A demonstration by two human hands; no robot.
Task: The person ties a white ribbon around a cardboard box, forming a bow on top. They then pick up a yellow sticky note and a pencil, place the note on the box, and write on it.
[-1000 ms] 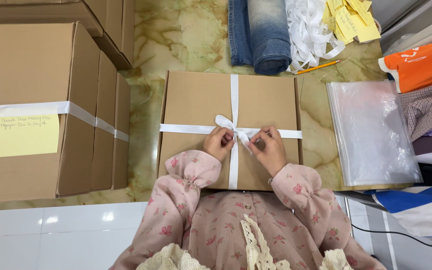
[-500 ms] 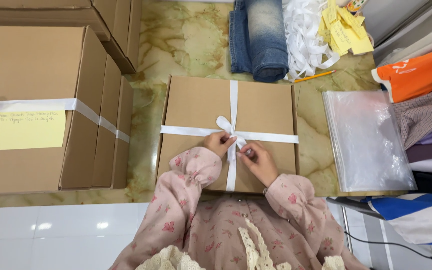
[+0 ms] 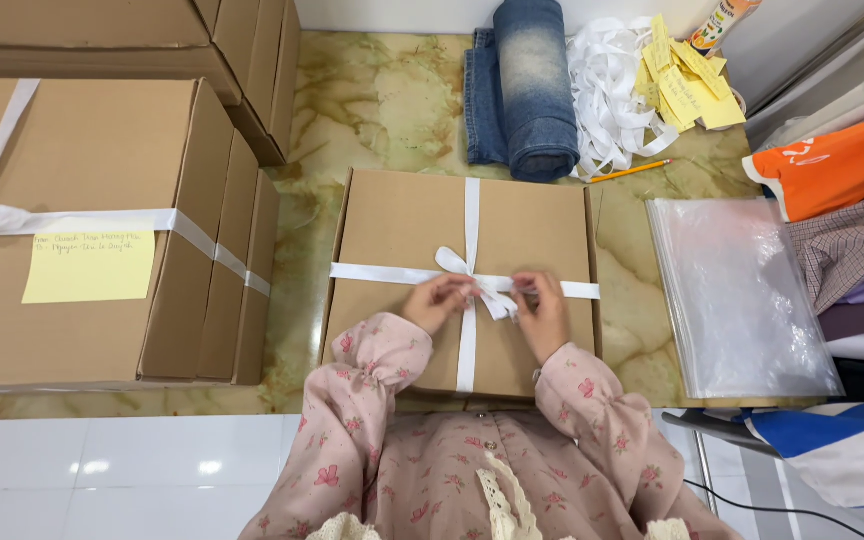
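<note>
A flat brown cardboard box (image 3: 402, 220) lies on the marble table in front of me, crossed by a white ribbon (image 3: 471, 210) tied in a bow (image 3: 467, 272) at its middle. My left hand (image 3: 436, 302) pinches the ribbon just left of the bow. My right hand (image 3: 546, 312) grips the ribbon tail on the bow's right side. Both arms wear pink floral sleeves.
Stacked cardboard boxes (image 3: 102, 210) stand at the left, one ribbon-tied with a yellow sticky note (image 3: 90, 266). Folded jeans (image 3: 522, 90), loose white ribbon (image 3: 607, 90), yellow notes (image 3: 687, 85) and a pencil (image 3: 630, 171) lie at the back. Clear plastic bags (image 3: 737, 295) and folded clothes (image 3: 842, 170) sit right.
My hands stayed on the bow, with the right hand shifting slightly right along the ribbon. The view tilted a little, so the box sits lower in the frame.
</note>
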